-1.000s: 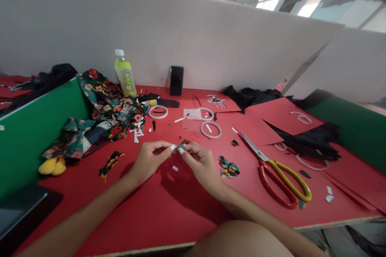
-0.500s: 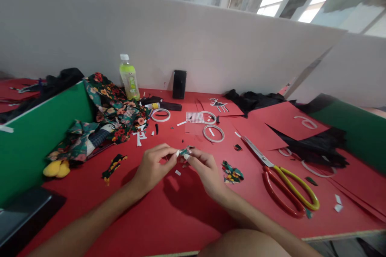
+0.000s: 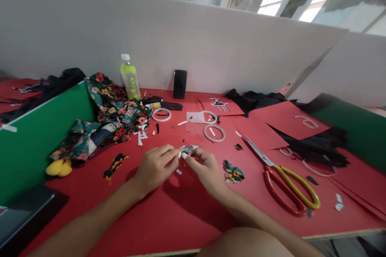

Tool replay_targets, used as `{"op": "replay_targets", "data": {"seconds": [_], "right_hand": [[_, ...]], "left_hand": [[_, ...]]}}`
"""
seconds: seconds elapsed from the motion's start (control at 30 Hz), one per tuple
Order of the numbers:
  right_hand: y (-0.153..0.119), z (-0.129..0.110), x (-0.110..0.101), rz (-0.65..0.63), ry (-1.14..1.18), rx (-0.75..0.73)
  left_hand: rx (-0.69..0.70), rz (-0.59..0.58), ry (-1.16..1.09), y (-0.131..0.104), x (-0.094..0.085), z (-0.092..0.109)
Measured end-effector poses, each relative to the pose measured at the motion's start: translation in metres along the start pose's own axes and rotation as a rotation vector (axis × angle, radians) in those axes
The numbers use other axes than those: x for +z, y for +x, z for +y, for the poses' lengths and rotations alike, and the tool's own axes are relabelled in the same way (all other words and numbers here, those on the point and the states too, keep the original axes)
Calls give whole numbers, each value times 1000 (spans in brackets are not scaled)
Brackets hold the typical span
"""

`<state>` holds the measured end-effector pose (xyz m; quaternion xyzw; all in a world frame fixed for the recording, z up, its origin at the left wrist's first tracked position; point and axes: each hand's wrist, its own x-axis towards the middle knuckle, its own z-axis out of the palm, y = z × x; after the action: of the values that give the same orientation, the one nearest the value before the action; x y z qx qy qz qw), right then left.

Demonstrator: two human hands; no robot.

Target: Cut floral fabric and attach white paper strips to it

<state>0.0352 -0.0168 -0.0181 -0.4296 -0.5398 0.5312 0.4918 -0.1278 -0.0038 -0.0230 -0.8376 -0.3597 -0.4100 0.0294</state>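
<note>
My left hand and my right hand meet fingertip to fingertip over the red tabletop. Between them is a small green patterned fabric scrap, pinched by the fingers of both hands. Just below the fingertips lies a small white strip. To the right of my right hand is a floral fabric piece, and a dark and yellow scrap lies left of my left hand.
Large scissors lie at the right. Tape rings, a checkered sheet, a phone and a bottle stand or lie farther back. Floral cloth is heaped at the left; red paper lies at the right.
The fabric scrap between my fingertips has shifted and shows more of its surface above my right fingers. Both hands stay in nearly the same place.
</note>
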Motion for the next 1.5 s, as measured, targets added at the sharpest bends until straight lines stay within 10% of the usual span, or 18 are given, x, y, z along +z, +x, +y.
{"op": "replay_targets", "data": {"seconds": [1.5], "right_hand": [[1,1,-1,67,58,40]], "left_hand": [[-15,-95,-29,-4,2,5]]}}
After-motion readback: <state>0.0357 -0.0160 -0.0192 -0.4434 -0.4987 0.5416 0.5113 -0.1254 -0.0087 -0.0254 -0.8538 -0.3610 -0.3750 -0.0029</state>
